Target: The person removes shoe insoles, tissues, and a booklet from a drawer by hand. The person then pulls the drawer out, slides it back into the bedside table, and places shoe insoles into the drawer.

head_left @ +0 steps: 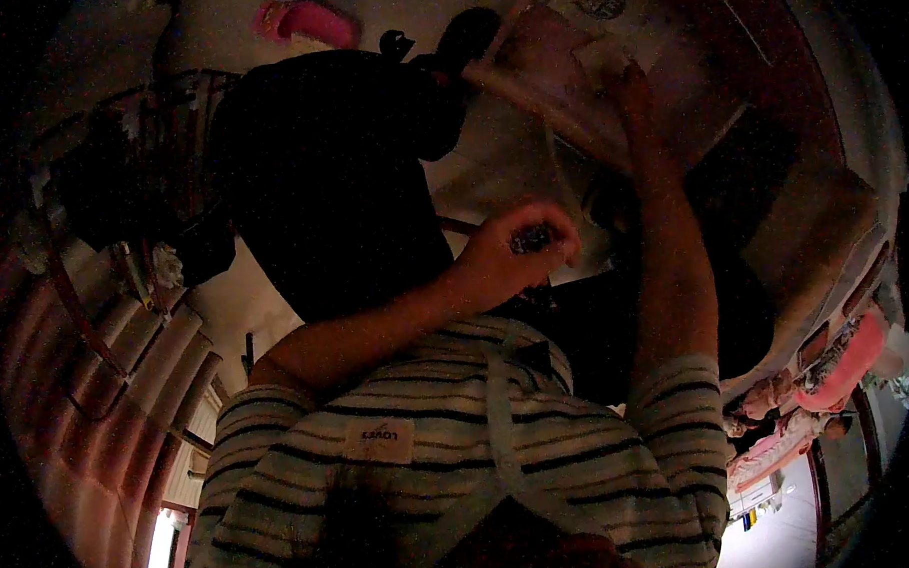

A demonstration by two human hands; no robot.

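My left hand [523, 244] is raised in front of my striped shirt, its fingers curled round a small, dark, glinting thing [533, 238] too dim to identify. Farther out, my right hand [630, 86] reaches over a pale flat sheet [607, 60] at the top right. Its fingers are blurred in the dark, so whether they grip the sheet is unclear. Beside it a light brown board or folded piece [553, 105] slants across the surface.
Left of my left hand is a large black shape [341, 178], possibly dark clothing. A pink slipper [310, 24] lies on the floor at the top. Ribbed brown upholstery [109, 416] stands at the left. Pink items [848, 360] are piled at the right.
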